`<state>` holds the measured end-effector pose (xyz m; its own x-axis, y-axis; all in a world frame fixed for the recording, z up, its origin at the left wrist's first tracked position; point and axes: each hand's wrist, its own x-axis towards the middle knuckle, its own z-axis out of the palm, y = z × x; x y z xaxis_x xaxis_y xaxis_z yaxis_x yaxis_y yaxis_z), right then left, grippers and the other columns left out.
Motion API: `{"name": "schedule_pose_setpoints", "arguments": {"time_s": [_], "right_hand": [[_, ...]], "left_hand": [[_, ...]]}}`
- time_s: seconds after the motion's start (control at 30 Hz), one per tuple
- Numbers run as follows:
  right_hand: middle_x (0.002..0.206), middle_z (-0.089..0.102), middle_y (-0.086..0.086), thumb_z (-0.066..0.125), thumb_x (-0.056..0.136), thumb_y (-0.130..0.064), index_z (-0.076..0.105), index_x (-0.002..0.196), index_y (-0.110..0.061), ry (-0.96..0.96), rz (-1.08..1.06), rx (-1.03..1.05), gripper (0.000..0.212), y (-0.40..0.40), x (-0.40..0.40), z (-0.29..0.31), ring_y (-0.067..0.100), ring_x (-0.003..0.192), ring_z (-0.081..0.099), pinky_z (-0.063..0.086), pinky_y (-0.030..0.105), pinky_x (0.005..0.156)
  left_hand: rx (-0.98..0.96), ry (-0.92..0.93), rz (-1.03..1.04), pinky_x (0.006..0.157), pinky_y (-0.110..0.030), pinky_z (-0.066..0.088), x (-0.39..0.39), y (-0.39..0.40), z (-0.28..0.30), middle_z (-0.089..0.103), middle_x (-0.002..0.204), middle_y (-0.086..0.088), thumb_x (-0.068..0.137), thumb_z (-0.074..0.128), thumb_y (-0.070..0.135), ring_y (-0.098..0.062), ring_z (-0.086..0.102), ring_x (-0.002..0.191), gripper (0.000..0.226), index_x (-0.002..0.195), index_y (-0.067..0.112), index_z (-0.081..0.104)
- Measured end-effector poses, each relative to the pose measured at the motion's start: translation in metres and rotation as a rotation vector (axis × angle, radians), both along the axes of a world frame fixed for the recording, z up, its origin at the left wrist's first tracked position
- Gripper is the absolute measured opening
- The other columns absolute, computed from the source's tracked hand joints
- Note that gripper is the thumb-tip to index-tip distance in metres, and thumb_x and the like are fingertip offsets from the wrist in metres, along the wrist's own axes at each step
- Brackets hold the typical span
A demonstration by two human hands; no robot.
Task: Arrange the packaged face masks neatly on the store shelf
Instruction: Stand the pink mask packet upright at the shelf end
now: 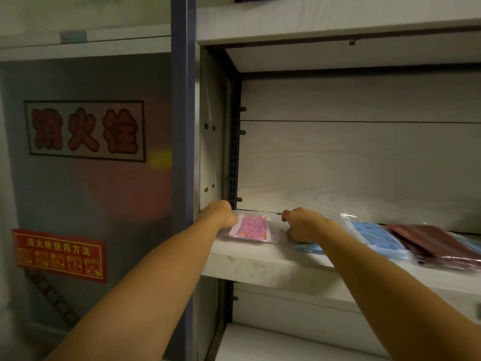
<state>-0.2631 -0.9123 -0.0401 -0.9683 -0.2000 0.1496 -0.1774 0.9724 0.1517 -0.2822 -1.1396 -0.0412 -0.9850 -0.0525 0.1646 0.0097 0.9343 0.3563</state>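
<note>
A pink patterned mask packet (252,228) lies flat at the left end of the pale wooden shelf (260,267). My left hand (221,213) grips the packet's left edge, close to the shelf's side wall. My right hand (303,225) rests with curled fingers at the packet's right edge, on its clear wrapper. A light blue packet (309,248) pokes out from under my right wrist. Further right lie a blue patterned packet (377,238) and a stack of dark red packets (440,246), partly overlapping.
The shelf bay has a pale back panel (351,157) and a board overhead (338,22). Another shelf (286,345) sits below. To the left stands a grey fire hydrant cabinet (86,194) with red signs, past a blue upright post (183,126).
</note>
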Motion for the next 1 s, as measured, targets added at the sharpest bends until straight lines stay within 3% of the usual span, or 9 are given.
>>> {"name": "schedule_pose_setpoints", "arguments": {"time_s": [0.23, 0.37, 0.53, 0.63, 0.7, 0.8, 0.93, 1.0], "right_hand": [[0.128, 0.058, 0.01, 0.074, 0.088, -0.028, 0.053, 0.138, -0.015, -0.144, -0.067, 0.116, 0.056, 0.016, -0.007, 0.016, 0.028, 0.108, 0.062, 0.053, 0.04, 0.097], [0.129, 0.057, 0.011, 0.062, 0.092, -0.018, 0.059, 0.134, -0.012, -0.138, -0.052, 0.14, 0.042, 0.01, -0.009, 0.026, 0.028, 0.109, 0.062, 0.054, 0.036, 0.094], [0.097, 0.054, 0.007, 0.053, 0.088, -0.011, 0.067, 0.11, -0.008, -0.067, -0.023, 0.1, 0.026, 0.003, -0.019, 0.023, 0.029, 0.089, 0.057, 0.049, 0.032, 0.074], [0.1, 0.064, 0.013, 0.054, 0.085, -0.011, 0.064, 0.09, -0.012, -0.042, -0.018, 0.08, 0.011, 0.001, -0.024, 0.017, 0.031, 0.085, 0.057, 0.05, 0.031, 0.073], [0.106, 0.068, 0.016, 0.054, 0.085, -0.012, 0.058, 0.083, -0.013, -0.037, -0.015, 0.068, 0.004, -0.001, -0.029, 0.014, 0.031, 0.081, 0.056, 0.052, 0.033, 0.073], [0.112, 0.066, 0.019, 0.051, 0.087, -0.015, 0.06, 0.092, -0.011, -0.017, -0.022, -0.016, 0.01, -0.001, -0.034, 0.011, 0.032, 0.081, 0.052, 0.047, 0.034, 0.071], [0.111, 0.066, 0.017, 0.049, 0.096, -0.033, 0.067, 0.11, -0.007, -0.019, -0.048, -0.258, 0.036, 0.0, -0.039, 0.007, 0.031, 0.087, 0.057, 0.045, 0.032, 0.073], [0.118, 0.065, 0.017, 0.047, 0.1, -0.041, 0.065, 0.116, -0.005, 0.002, -0.057, -0.396, 0.044, -0.001, -0.037, 0.008, 0.032, 0.098, 0.061, 0.047, 0.033, 0.08]], "left_hand": [[0.184, -0.069, 0.009, 0.081, -0.032, 0.053, 0.0, 0.004, 0.008, 0.062, 0.114, -0.009, 0.089, 0.069, 0.032, -0.025, 0.062, 0.1, 0.034, 0.112, 0.011, 0.057], [0.284, -0.127, 0.036, 0.09, -0.039, 0.057, 0.001, 0.01, 0.013, 0.06, 0.115, -0.012, 0.081, 0.08, 0.023, -0.026, 0.064, 0.098, 0.046, 0.112, 0.01, 0.048], [0.334, -0.24, 0.079, 0.099, -0.043, 0.053, 0.001, 0.02, 0.016, 0.06, 0.12, -0.019, 0.083, 0.08, 0.013, -0.032, 0.063, 0.109, 0.056, 0.129, 0.0, 0.051], [0.388, -0.337, 0.114, 0.084, -0.032, 0.05, 0.002, 0.021, 0.019, 0.055, 0.102, -0.012, 0.086, 0.076, 0.011, -0.024, 0.055, 0.092, 0.053, 0.133, 0.003, 0.054], [0.431, -0.342, 0.124, 0.087, -0.033, 0.051, -0.001, 0.022, 0.02, 0.056, 0.105, -0.012, 0.086, 0.075, 0.009, -0.026, 0.055, 0.091, 0.052, 0.133, 0.004, 0.054], [0.489, -0.307, 0.134, 0.099, -0.043, 0.052, 0.0, 0.025, 0.019, 0.059, 0.12, -0.017, 0.084, 0.073, 0.004, -0.031, 0.062, 0.104, 0.048, 0.128, 0.005, 0.053], [0.589, -0.226, 0.122, 0.097, -0.044, 0.054, -0.003, 0.024, 0.023, 0.059, 0.108, -0.015, 0.082, 0.065, -0.005, -0.031, 0.063, 0.1, 0.018, 0.098, -0.001, 0.059], [0.698, -0.171, 0.113, 0.095, -0.044, 0.055, -0.008, 0.02, 0.026, 0.061, 0.106, -0.015, 0.077, 0.064, -0.009, -0.032, 0.063, 0.099, 0.023, 0.098, -0.001, 0.059]]}}
